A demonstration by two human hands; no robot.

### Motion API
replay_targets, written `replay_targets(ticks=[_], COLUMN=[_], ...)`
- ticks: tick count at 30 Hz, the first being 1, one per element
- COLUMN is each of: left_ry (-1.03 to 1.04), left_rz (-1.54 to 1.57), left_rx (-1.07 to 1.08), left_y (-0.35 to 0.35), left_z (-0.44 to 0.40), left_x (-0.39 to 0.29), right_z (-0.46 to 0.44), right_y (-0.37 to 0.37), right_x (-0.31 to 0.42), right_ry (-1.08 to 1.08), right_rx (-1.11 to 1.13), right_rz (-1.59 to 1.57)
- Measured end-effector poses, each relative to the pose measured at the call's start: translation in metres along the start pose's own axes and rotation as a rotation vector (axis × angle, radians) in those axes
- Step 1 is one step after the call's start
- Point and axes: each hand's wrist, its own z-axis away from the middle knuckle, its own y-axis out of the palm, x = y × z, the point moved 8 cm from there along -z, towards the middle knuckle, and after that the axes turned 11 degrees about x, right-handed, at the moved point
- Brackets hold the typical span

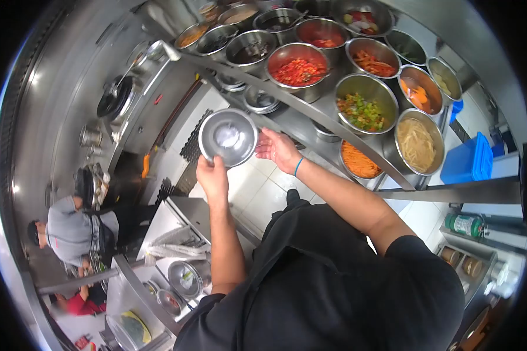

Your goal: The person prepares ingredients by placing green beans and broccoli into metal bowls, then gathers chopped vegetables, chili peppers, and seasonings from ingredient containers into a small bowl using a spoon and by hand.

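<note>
An empty metal bowl (pixel 228 137) is held over the floor, near the middle of the view. My left hand (pixel 213 175) grips its lower rim, with the thumb over the edge. At the bowl's right side is my right hand (pixel 278 151), its fingers spread and reaching the rim; whether they press on it cannot be made out. A blue band circles my right wrist. Close by on the steel shelf are bowls of chopped red peppers (pixel 299 65), chopped green vegetables (pixel 366 111) and shredded carrot (pixel 359 159).
Several more ingredient bowls fill the shelf, one with pale strips (pixel 416 146). A steel rail (pixel 310 111) runs along its edge. A blue container (pixel 468 161) stands at right. A co-worker in grey (pixel 70 231) is at left, near a wok (pixel 114 99). Bowls (pixel 185 279) sit on the lower-left counter.
</note>
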Motion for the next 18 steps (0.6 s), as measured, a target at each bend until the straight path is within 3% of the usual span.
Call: replay_targets(ticks=[1,3,7,9,11,12,15,17,18], left_ry=[-0.11,-0.227,-0.273,-0.379,0.27,0.209,0.469,0.555,0.654], left_rz=[0.166,0.205,0.276,-0.136,-0.715,-0.481,-0.241,-0.149,-0.302], left_rx=[0.05,0.132,0.251,0.319,0.104,0.146,0.52,0.869,0.955], left_y=[0.008,0.02,0.046,0.045,0.037,0.041,0.097,0.149,0.173], left_z=[0.002,0.006,0.02,0.023,0.016,0.008,0.019,0.036,0.048], left_x=[0.01,0.031,0.047,0.037,-0.043,-0.076,-0.222,-0.281,-0.312], right_z=[0.004,0.009,0.022,0.031,0.043,0.047,0.039,0.043,0.035], right_y=[0.001,0.005,-0.013,-0.022,-0.031,-0.036,-0.061,-0.056,-0.064], right_x=[0.006,0.018,0.022,0.026,0.032,0.035,0.021,0.02,0.01], right_ry=[-0.004,-0.008,-0.015,-0.012,0.022,0.031,0.016,-0.005,0.0], right_rx=[-0.011,-0.04,-0.161,-0.233,-0.296,-0.318,-0.288,-0.268,-0.264], right_rz=[0.127,0.381,0.742,0.792,0.818,0.859,0.858,0.865,0.848])
